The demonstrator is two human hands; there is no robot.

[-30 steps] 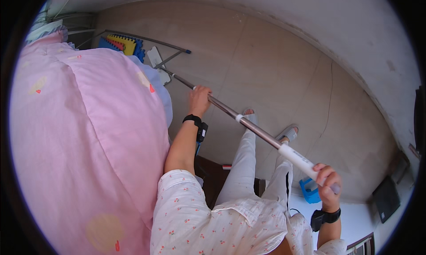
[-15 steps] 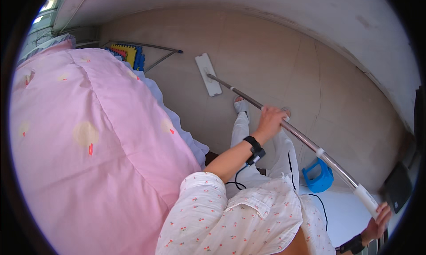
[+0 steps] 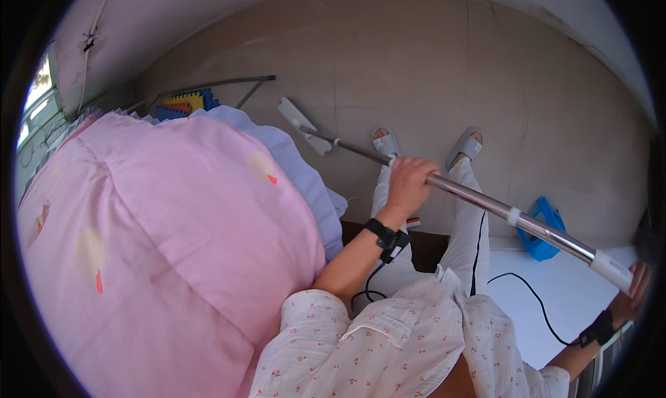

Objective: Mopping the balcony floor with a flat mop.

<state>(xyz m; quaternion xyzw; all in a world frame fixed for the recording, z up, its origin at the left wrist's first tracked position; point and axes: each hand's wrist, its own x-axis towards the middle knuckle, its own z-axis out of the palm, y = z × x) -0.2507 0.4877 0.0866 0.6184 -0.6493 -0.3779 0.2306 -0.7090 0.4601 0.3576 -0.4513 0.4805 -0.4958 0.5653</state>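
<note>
A flat mop (image 3: 479,200) slants across the view, its metal pole running from the far left down to the near right. My left hand (image 3: 411,184) is wrapped round the middle of the pole. At the white upper grip, close to the right rim, my right hand (image 3: 635,291) is closed on the handle, partly in shadow. The white rectangular mop head (image 3: 297,118) is on the floor beyond the bed's corner, seen tilted. Both of my wrists wear black bands with a cable.
On the left a bed with a pink quilt (image 3: 166,211) and lilac ruffle takes up much space. Behind it are coloured foam mats (image 3: 184,104) and a metal frame (image 3: 253,86). A blue plastic stool (image 3: 543,230) stands at right by a white surface (image 3: 527,315). My slippered feet are on the tiled floor (image 3: 409,58).
The mop head has shifted left and nearer the bed, and its pole lies at a shallower slant. My right hand has moved up and right. The view has turned.
</note>
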